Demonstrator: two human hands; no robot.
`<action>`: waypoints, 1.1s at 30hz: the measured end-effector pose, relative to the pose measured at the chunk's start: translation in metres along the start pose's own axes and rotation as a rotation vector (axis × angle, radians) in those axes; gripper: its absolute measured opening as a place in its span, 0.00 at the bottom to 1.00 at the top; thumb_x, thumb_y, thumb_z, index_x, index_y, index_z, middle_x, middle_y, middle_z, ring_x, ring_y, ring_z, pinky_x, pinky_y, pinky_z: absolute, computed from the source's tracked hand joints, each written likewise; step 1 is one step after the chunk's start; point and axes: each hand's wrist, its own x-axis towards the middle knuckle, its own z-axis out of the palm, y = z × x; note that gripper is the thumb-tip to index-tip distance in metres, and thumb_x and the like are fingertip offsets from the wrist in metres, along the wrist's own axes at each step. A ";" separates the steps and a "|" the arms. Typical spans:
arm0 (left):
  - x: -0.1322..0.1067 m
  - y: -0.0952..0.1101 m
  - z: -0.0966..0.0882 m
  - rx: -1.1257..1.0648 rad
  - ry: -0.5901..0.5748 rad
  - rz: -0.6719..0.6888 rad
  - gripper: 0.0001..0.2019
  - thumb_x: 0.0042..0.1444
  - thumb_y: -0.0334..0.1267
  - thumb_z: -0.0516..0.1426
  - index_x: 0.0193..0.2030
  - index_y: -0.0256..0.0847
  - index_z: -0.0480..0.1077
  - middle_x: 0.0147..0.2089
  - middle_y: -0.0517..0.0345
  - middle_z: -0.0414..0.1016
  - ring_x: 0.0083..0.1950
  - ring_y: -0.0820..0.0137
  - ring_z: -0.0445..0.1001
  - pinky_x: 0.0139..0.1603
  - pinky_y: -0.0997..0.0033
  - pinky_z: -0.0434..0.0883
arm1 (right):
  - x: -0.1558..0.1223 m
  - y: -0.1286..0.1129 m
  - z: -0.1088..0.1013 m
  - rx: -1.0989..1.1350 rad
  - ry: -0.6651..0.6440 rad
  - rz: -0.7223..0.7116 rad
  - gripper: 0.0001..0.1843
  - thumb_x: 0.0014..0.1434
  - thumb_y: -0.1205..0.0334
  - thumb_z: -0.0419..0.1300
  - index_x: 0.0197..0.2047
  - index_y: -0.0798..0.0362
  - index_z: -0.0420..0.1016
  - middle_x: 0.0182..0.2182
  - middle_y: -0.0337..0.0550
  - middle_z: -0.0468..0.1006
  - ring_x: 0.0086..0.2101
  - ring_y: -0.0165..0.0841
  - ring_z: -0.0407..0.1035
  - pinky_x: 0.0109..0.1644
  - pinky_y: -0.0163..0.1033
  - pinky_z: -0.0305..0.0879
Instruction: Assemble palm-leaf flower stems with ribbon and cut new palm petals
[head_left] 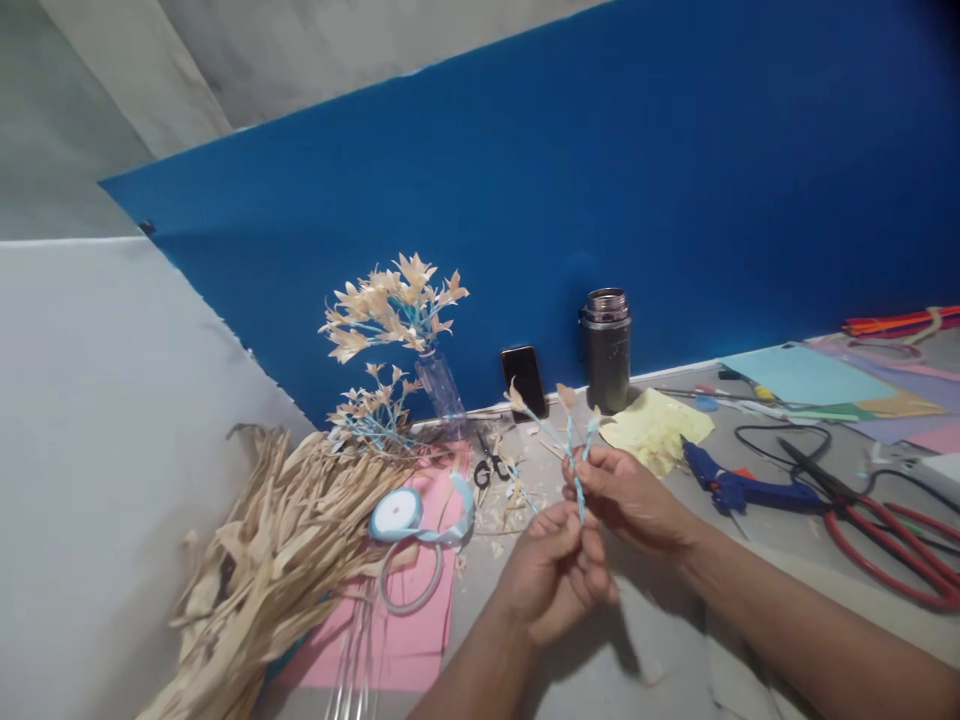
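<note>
Both hands hold a small craft sprig of light-blue wrapped stems tipped with tan husk petals. My left hand is closed round the lower end of the stems. My right hand pinches the stems higher up, just below where they branch. The sprig stands upright above the grey table. A finished bouquet of the same tan flowers on blue stems stands in a clear bottle at the back, with a smaller bunch lying next to it.
A heap of dried husks lies at left beside a light-blue ribbon spool and pink paper. Small black scissors, a phone, a dark flask, yellow paper, a blue glue gun, red-handled shears and coloured sheets lie about.
</note>
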 end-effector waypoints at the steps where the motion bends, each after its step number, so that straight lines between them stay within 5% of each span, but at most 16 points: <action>1: 0.001 0.002 0.002 0.084 0.082 0.060 0.12 0.52 0.42 0.67 0.36 0.35 0.72 0.28 0.56 0.77 0.23 0.73 0.74 0.28 0.72 0.73 | 0.002 0.001 -0.002 -0.043 0.059 -0.027 0.25 0.44 0.41 0.71 0.26 0.53 0.70 0.22 0.35 0.67 0.24 0.28 0.59 0.28 0.35 0.56; 6: 0.000 0.008 0.012 0.685 0.495 0.456 0.12 0.56 0.46 0.62 0.34 0.37 0.75 0.33 0.51 0.78 0.32 0.68 0.76 0.35 0.71 0.71 | 0.009 0.006 -0.008 -0.191 0.255 -0.119 0.25 0.46 0.42 0.71 0.21 0.53 0.67 0.18 0.31 0.62 0.23 0.27 0.52 0.27 0.35 0.49; 11: -0.003 0.005 0.015 0.943 0.540 0.483 0.05 0.51 0.37 0.64 0.31 0.38 0.77 0.29 0.54 0.76 0.31 0.69 0.73 0.33 0.73 0.67 | 0.007 0.006 -0.007 -0.266 0.298 -0.157 0.22 0.49 0.46 0.70 0.21 0.53 0.69 0.19 0.31 0.63 0.24 0.28 0.54 0.29 0.35 0.51; 14: -0.003 0.008 0.013 0.644 0.392 0.279 0.10 0.52 0.40 0.65 0.27 0.36 0.73 0.25 0.56 0.73 0.25 0.72 0.70 0.29 0.72 0.67 | 0.006 0.005 -0.007 -0.202 0.216 -0.153 0.20 0.48 0.46 0.70 0.25 0.53 0.73 0.23 0.35 0.69 0.27 0.30 0.59 0.33 0.36 0.56; 19: -0.006 0.011 0.008 0.034 -0.087 -0.092 0.16 0.46 0.42 0.70 0.29 0.36 0.68 0.21 0.65 0.66 0.17 0.80 0.59 0.21 0.76 0.66 | 0.005 0.001 -0.009 -0.089 0.046 -0.121 0.21 0.45 0.44 0.72 0.28 0.53 0.75 0.27 0.37 0.71 0.29 0.31 0.63 0.37 0.37 0.61; 21: -0.005 0.011 0.007 0.043 -0.113 -0.059 0.14 0.50 0.41 0.67 0.30 0.35 0.68 0.23 0.61 0.69 0.20 0.76 0.67 0.26 0.72 0.72 | 0.005 -0.003 -0.009 -0.134 0.050 -0.142 0.20 0.46 0.45 0.72 0.28 0.53 0.75 0.27 0.38 0.72 0.30 0.31 0.63 0.38 0.38 0.62; 24: -0.002 0.011 0.004 0.139 0.014 0.047 0.10 0.58 0.39 0.62 0.32 0.34 0.68 0.29 0.54 0.75 0.27 0.69 0.77 0.35 0.65 0.77 | 0.004 -0.008 -0.009 -0.267 0.144 -0.223 0.20 0.48 0.44 0.70 0.27 0.53 0.75 0.25 0.38 0.72 0.29 0.32 0.64 0.37 0.39 0.61; 26: 0.000 0.011 -0.001 0.168 0.021 0.050 0.10 0.61 0.39 0.59 0.32 0.34 0.67 0.27 0.54 0.75 0.25 0.69 0.77 0.32 0.66 0.76 | 0.003 -0.009 -0.008 -0.381 0.170 -0.297 0.17 0.51 0.46 0.68 0.28 0.52 0.76 0.26 0.39 0.74 0.30 0.35 0.65 0.38 0.40 0.62; 31: -0.001 0.011 -0.018 0.097 -0.285 -0.180 0.14 0.59 0.46 0.60 0.33 0.39 0.65 0.17 0.62 0.69 0.18 0.66 0.74 0.22 0.65 0.75 | -0.003 -0.005 -0.004 -0.586 0.089 -0.450 0.09 0.59 0.57 0.61 0.29 0.51 0.73 0.30 0.41 0.75 0.34 0.36 0.67 0.41 0.39 0.63; 33: -0.001 0.012 -0.019 0.129 -0.292 -0.210 0.14 0.58 0.48 0.60 0.33 0.39 0.64 0.18 0.59 0.71 0.20 0.64 0.75 0.22 0.65 0.75 | -0.003 -0.005 -0.003 -0.611 0.069 -0.453 0.09 0.60 0.59 0.60 0.29 0.51 0.72 0.30 0.40 0.74 0.34 0.36 0.68 0.41 0.39 0.63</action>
